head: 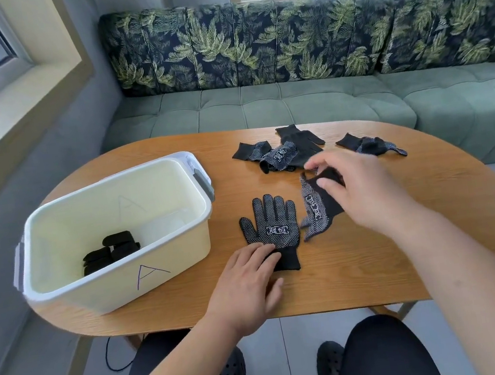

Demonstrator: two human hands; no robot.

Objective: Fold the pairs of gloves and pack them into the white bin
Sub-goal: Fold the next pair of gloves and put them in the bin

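one glove under left hand, right hand pinching crumpled glove

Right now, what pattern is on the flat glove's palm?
Black glove with white dots and a white logo; head view.

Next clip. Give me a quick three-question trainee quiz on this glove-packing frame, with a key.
1. True or false: the white bin holds no gloves yet.
2. What does the left hand press against the table?
3. Which hand pinches the crumpled glove? A) left hand B) right hand
Key: 1 false, folded gloves lie inside; 2 the flat glove, at its cuff; 3 B.
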